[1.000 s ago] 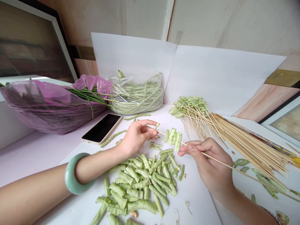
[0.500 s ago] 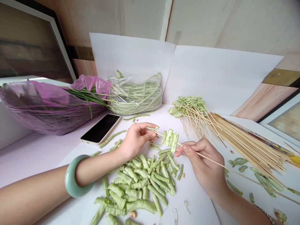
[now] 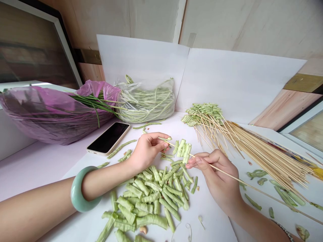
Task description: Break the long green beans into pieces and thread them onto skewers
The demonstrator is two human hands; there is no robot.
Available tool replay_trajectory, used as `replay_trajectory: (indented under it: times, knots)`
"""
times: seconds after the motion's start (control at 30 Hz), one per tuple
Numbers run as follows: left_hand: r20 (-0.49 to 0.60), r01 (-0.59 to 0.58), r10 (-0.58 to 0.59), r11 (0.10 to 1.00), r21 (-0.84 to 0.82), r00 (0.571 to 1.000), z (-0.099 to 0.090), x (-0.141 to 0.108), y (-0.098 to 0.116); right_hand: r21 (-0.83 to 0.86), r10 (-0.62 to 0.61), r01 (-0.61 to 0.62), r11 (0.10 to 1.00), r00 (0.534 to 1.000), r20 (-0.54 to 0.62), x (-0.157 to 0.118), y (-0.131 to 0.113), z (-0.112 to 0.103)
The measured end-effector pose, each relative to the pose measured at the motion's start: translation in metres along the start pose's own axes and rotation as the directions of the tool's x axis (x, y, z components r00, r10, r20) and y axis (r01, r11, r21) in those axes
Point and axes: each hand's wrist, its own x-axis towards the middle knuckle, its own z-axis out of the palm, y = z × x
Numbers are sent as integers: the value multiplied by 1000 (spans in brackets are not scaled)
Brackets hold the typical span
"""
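A long thin bamboo skewer [image 3: 242, 179] crosses in front of me, with several short green bean pieces [image 3: 186, 153] threaded side by side near its tip. My right hand [image 3: 219, 178] pinches the skewer just behind those pieces, and its long end runs off to the lower right. At the tip, my left hand [image 3: 148, 151] has its fingers closed on one more bean piece [image 3: 166, 138], partly hidden by the fingers. Below both hands lies a loose heap of cut green bean pieces [image 3: 148, 201] on white paper.
A phone [image 3: 109, 138] lies left, near a purple bag [image 3: 58, 111] of green stalks and a clear bag [image 3: 148, 104] of long beans. Finished bean skewers [image 3: 204, 112] and a bundle of bare skewers [image 3: 267, 151] lie right. Bean scraps [image 3: 285, 195] are scattered at lower right.
Almost nothing differs. The threaded bean pieces and my right hand have shifted very slightly left, toward the skewer's tip.
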Motion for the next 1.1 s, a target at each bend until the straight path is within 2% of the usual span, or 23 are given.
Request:
replay_trajectory:
  times: [1.1]
  knots:
    - [19,2,-3,1000,18,1000,1,1,-5,-9,-5,5,1000,1000,9,-2,5,1]
